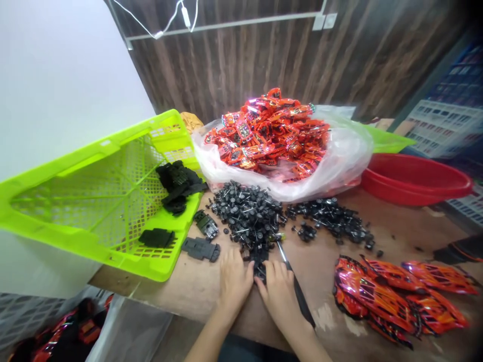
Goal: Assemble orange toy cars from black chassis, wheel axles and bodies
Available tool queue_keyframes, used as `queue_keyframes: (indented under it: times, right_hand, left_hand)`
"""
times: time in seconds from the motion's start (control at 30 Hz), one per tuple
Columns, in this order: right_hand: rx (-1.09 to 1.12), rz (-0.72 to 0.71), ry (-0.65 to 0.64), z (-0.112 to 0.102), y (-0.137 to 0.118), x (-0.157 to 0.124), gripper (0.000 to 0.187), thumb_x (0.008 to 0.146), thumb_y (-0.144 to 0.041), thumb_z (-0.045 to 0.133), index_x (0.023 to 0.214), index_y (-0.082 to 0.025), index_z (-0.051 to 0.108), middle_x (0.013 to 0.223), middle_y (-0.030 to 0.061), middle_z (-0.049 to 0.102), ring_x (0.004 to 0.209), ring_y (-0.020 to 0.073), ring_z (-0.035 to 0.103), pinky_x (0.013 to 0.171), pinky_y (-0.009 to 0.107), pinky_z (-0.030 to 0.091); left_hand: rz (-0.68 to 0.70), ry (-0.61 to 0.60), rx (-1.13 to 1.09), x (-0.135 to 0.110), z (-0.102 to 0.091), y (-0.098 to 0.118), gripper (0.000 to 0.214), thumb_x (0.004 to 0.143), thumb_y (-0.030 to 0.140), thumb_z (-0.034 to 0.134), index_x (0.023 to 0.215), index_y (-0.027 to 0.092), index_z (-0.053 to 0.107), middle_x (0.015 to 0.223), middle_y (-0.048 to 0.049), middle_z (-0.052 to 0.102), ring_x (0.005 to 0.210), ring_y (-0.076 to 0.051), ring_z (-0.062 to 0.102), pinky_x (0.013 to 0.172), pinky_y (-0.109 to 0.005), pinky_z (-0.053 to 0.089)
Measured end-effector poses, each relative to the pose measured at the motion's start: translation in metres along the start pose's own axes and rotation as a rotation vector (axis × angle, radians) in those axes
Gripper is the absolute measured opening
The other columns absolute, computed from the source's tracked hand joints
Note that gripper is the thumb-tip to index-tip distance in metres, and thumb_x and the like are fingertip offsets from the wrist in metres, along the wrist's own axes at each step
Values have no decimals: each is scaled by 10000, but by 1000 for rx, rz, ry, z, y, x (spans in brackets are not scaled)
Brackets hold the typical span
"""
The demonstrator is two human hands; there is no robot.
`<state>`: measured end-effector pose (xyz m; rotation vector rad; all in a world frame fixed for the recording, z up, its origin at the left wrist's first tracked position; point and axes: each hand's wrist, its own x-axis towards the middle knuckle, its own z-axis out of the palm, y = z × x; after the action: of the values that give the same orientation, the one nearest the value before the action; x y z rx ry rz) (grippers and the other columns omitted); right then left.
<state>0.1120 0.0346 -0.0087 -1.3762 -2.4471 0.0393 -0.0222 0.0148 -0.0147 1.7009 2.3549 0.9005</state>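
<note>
Near the front edge of the table, my left hand (234, 276) and my right hand (278, 284) grip a black toy car chassis (259, 255) from both sides. Both thumbs press close to its near end; the fingers partly cover it. Just beyond it rises a heap of small black wheels on metal axles (247, 211). Under the right wrist runs a hammer (300, 296) with a black handle and a metal shaft. Left of my hands, a flat black chassis (201, 249) and another chassis with silver parts (206, 224) lie on the wood.
A tilted lime-green basket (177, 261) with black chassis pieces stands left. Behind the wheels is a plastic bag (350, 156) of orange car bodies (271, 130). A second wheel pile (332, 218), a red basin (418, 193) and several orange cars (377, 296) are right.
</note>
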Motion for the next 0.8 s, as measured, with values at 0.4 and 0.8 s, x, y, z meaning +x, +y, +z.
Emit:
queue_keyframes:
  times: [0.4, 0.8]
  right_hand:
    - [237, 122, -125, -5, 7, -14, 105, 701, -100, 514, 777, -172, 524, 755, 66, 583, 775, 228, 568, 690, 308, 425]
    - [760, 185, -37, 0, 36, -4, 156, 817, -180, 469, 794, -182, 623, 780, 56, 639, 724, 195, 603, 674, 297, 479]
  left_hand:
    - [-136, -211, -129, -17, -18, 18, 383, 823, 262, 504, 1183, 132, 515, 987, -145, 657, 913, -269, 618, 792, -353, 445]
    - [-237, 11, -674, -8, -25, 38, 671, 690, 77, 512, 1332, 201, 362, 925, -52, 571, 848, -185, 575, 797, -298, 431]
